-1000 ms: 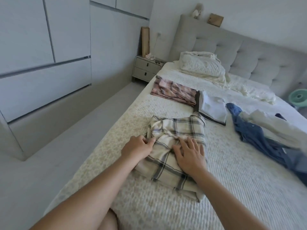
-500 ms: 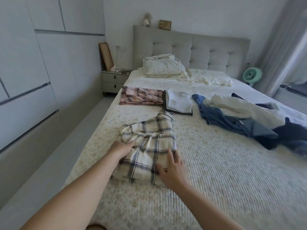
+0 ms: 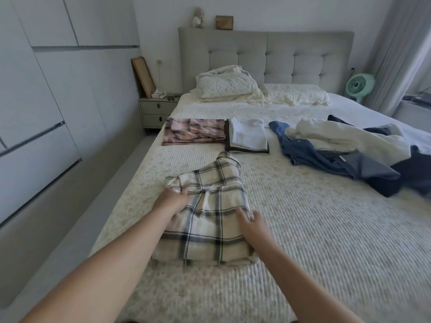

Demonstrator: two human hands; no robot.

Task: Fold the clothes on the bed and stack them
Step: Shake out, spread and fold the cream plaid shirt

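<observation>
On the cream knitted bedspread (image 3: 303,229), near the bed's left edge, lies a folded cream flannel shirt with dark plaid lines (image 3: 210,220). The left hand (image 3: 171,202) grips its left edge at about nine o'clock, fingers curled into the cloth. The right hand (image 3: 253,223) rests at its right edge around three o'clock, thumb over the fabric; how far its fingers close I cannot tell. Toward twelve o'clock, well apart, sit a folded pink plaid garment (image 3: 193,134) and, just beside it, a folded white cloth on a dark brown one (image 3: 248,136). At two o'clock sprawls an unfolded heap of blue and cream clothes (image 3: 338,148). Bare bedspread stretches between shirt and heap, and rightward to the far edge.
</observation>
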